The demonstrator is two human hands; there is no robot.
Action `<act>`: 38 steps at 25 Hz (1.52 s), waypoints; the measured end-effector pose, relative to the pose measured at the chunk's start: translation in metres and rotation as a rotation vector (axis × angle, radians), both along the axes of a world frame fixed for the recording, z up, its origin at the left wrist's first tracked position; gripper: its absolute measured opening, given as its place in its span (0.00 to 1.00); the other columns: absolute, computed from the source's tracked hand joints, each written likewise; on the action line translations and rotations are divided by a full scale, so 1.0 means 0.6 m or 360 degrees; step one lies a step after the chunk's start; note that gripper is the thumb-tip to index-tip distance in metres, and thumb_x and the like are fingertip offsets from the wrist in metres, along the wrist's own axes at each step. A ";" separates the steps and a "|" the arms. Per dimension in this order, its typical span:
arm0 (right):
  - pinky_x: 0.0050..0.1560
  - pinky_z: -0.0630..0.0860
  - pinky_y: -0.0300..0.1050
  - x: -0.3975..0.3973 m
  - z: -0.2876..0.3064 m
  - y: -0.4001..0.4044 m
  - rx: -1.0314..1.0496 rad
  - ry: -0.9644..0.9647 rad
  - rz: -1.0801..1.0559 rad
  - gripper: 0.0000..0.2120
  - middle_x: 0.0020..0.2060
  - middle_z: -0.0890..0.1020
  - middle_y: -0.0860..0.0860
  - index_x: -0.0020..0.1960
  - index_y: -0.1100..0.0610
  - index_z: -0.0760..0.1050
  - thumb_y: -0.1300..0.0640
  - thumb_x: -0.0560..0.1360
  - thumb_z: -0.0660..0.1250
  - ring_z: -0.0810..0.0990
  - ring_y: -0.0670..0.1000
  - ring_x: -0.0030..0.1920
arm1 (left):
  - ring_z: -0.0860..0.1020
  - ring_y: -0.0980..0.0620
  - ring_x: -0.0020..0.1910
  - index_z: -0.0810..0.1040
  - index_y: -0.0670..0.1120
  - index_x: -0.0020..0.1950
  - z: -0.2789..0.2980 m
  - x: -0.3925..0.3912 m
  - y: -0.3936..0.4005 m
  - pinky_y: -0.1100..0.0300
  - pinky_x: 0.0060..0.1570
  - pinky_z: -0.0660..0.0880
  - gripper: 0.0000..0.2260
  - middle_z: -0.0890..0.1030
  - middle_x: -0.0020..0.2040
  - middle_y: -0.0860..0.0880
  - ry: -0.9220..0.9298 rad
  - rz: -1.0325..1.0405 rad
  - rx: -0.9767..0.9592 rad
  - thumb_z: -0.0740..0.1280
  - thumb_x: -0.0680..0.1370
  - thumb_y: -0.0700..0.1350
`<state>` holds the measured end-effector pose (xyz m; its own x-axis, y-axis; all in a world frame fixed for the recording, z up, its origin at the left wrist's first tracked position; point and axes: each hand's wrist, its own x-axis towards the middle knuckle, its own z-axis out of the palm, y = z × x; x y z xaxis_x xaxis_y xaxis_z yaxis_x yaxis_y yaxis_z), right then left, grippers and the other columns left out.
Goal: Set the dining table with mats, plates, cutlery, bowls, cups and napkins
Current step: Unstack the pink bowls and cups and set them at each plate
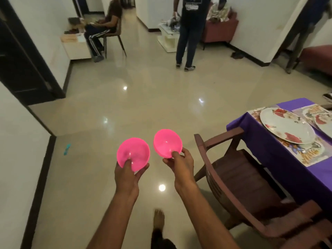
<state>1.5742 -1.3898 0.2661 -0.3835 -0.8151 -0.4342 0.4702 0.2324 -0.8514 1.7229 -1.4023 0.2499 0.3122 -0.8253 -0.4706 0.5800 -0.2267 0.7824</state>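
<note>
Here the left hand pinches one pink bowl, the right hand pinches another bowl, over the floor.

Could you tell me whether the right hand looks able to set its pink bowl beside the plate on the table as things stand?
Probably not yet: the right hand grips its pink bowl left of the chair, which stands before the table.

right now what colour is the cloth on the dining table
Purple, seen in the head view: the tablecloth under the patterned mats.
</note>
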 end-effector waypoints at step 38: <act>0.49 0.82 0.59 -1.041 -0.143 -0.706 0.0471 -0.0423 -0.2985 0.14 0.50 0.85 0.62 0.59 0.66 0.75 0.63 0.74 0.69 0.87 0.54 0.36 | 0.80 0.42 0.63 0.75 0.52 0.66 0.022 -1.251 -1.128 0.42 0.54 0.81 0.20 0.78 0.66 0.44 0.0299 -0.2923 0.0235 0.61 0.81 0.62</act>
<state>0.9495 -1.8133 0.1802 -0.4642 0.6039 -0.6480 0.3459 -0.5498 -0.7603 0.9720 -2.0794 0.2632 -0.8771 0.0208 -0.4798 -0.3777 -0.6469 0.6624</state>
